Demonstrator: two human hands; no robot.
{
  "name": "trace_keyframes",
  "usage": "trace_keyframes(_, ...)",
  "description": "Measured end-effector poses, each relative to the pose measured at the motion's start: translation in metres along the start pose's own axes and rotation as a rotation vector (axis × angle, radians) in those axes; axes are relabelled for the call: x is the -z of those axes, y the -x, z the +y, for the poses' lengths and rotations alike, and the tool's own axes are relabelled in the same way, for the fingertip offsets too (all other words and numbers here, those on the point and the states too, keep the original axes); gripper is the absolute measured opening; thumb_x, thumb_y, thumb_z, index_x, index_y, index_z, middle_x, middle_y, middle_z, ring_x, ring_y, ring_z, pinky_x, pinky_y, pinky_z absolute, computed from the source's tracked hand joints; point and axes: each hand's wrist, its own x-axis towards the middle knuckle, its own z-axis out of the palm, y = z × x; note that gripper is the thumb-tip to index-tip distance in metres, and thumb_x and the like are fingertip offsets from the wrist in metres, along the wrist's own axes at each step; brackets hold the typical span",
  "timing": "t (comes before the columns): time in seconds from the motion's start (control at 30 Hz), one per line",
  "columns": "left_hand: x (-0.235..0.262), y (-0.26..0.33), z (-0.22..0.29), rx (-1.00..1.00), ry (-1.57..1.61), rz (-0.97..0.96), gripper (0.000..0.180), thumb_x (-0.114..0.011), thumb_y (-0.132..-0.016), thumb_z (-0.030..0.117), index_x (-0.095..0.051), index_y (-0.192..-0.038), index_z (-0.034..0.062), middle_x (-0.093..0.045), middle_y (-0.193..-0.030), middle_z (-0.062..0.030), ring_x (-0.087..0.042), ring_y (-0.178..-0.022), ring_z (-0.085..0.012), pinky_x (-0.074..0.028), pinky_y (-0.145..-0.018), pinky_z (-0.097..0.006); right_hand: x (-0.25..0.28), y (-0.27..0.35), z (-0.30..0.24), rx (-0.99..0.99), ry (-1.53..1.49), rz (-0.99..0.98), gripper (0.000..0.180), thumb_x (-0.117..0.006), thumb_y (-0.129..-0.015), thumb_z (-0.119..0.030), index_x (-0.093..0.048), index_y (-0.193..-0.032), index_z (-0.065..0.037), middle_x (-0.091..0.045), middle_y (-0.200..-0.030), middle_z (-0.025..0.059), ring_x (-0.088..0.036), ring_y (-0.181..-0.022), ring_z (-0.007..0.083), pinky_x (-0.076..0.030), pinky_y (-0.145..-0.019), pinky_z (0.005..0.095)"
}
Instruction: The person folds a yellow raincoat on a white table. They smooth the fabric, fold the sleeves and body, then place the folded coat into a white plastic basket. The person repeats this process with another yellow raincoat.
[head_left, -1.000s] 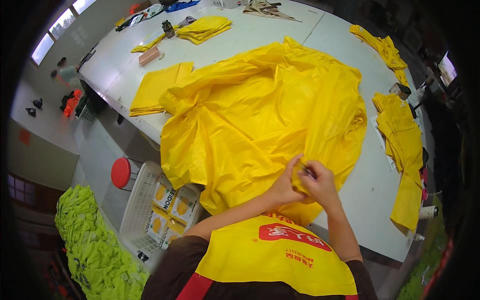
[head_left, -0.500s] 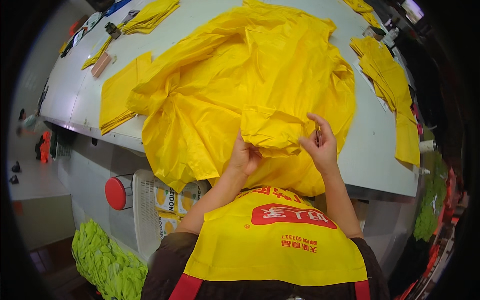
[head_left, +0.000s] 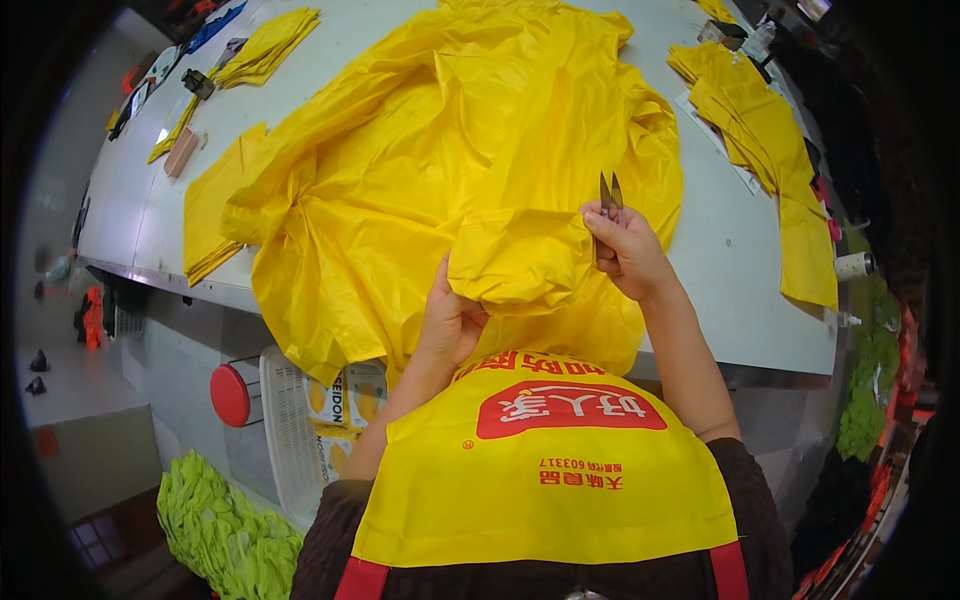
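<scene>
On table (head_left: 715,290), yellow fabric (head_left: 460,170), snips (head_left: 606,192) in hand (head_left: 630,250)

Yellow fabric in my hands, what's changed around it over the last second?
Your left hand and right hand, close together before, have moved apart, spreading a section of the yellow fabric between them. The small scissors in the right hand now stick out, blades away from you. The view shifted. Unchanged: both hands hold the fabric, and the red stool stands beside the white basket.

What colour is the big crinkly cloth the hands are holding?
The crinkly cloth is plain bright yellow, seen best in the head view.
</scene>
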Motion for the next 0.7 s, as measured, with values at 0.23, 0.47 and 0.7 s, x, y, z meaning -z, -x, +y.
trace_keyframes(0.23,-0.043,0.003,0.000,-0.085,0.072,0.073,0.051,-0.053,-0.087,0.007,-0.030,-0.133,0.0093,-0.050,-0.121,-0.0071,-0.056,-0.101,-0.0174,-0.050,-0.080,-0.031,-0.010,0.006,-0.021,0.292,0.535,0.224,0.017,-0.057,-0.085,-0.015,-0.057,-0.095,-0.002,-0.048,-0.075,-0.0045,-0.040,-0.067,0.0023,-0.033,-0.058,0.0165)
trace_keyframes(0.47,-0.072,0.004,0.004,-0.115,0.004,0.050,0.053,-0.053,-0.086,0.007,-0.027,-0.133,0.0087,-0.048,-0.123,-0.0088,-0.053,-0.109,-0.0214,-0.051,-0.083,-0.037,-0.056,0.081,-0.081,0.361,0.943,-0.205,0.022,-0.061,-0.075,-0.006,-0.055,-0.095,-0.002,-0.051,-0.074,0.0028,-0.048,-0.062,0.0124,-0.039,-0.056,0.0228)
trace_keyframes(0.7,-0.085,-0.008,-0.011,-0.123,0.000,0.029,0.068,-0.060,-0.080,0.000,-0.021,-0.135,0.0102,-0.048,-0.119,-0.0092,-0.055,-0.103,-0.0182,-0.052,-0.079,-0.030,-0.071,0.066,-0.056,0.703,1.475,-0.244,0.022,-0.069,-0.065,-0.009,-0.057,-0.083,-0.007,-0.057,-0.068,0.0078,-0.058,-0.059,0.0260,-0.044,-0.050,0.0345)
